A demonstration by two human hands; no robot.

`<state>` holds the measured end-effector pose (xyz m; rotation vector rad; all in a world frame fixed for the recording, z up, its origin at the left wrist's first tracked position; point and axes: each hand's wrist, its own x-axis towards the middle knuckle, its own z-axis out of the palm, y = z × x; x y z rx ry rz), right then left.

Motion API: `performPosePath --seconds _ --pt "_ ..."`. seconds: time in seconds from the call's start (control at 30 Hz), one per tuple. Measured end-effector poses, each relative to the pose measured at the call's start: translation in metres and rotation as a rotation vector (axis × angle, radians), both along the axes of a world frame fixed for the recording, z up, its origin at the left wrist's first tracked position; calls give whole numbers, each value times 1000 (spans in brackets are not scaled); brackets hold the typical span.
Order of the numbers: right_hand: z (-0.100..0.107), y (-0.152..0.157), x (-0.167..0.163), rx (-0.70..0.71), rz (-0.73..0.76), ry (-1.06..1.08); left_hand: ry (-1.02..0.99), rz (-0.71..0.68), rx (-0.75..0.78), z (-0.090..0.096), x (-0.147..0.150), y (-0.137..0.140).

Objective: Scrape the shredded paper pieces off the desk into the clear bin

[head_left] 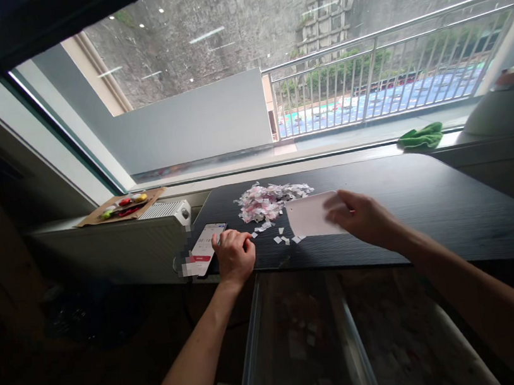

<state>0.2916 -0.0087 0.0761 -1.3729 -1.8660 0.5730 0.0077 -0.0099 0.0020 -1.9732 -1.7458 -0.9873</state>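
Observation:
My left hand [236, 256] is by the table's front edge, its curled fingers overlapping the right side of a phone [206, 248] with a timer on its screen. A small paper scrap shows at the thumb tip; what lies under the fingers is hidden. My right hand [360, 216], its fingers smeared by motion, is on the right side of a white card [310, 215], which it appears to grip. Just behind the hands is a heap of small white and pinkish paper scraps [265, 201]. Several loose scraps [282, 238] lie between the heap and the front edge.
The dark table [380, 181] stands against the window. Below its front edge is a clear plastic bin [255, 352] with some scraps inside. A radiator [164, 215] bearing cardboard [93, 217] is at left. On the sill lies a green cloth [421, 137] beside a white vase-like container [489, 112].

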Motion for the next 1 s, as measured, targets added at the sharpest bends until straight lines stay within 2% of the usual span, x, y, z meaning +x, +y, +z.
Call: performPosePath --seconds 0.07,0.2,0.33,0.4,0.5,0.63,0.77,0.87,1.0 --pt "-2 1 -1 -22 18 -2 -4 -1 4 0 0 0" --pt "8 0 16 -13 -161 -53 -4 0 -2 0 0 0" --pt "11 15 39 -133 -207 199 3 3 -5 0 0 0" --pt "5 29 44 -203 -208 336 9 1 1 0 0 0" --pt "-8 54 44 -300 -209 419 19 -1 10 -1 0 0" --pt "-18 75 30 -432 -65 444 27 10 14 0 -1 1" --pt "-14 82 21 -533 38 420 30 7 19 0 -2 0" --pt "-9 82 30 -610 125 358 33 7 29 0 -2 0" --pt "-3 73 59 -701 231 258 30 1 48 -1 -1 0"
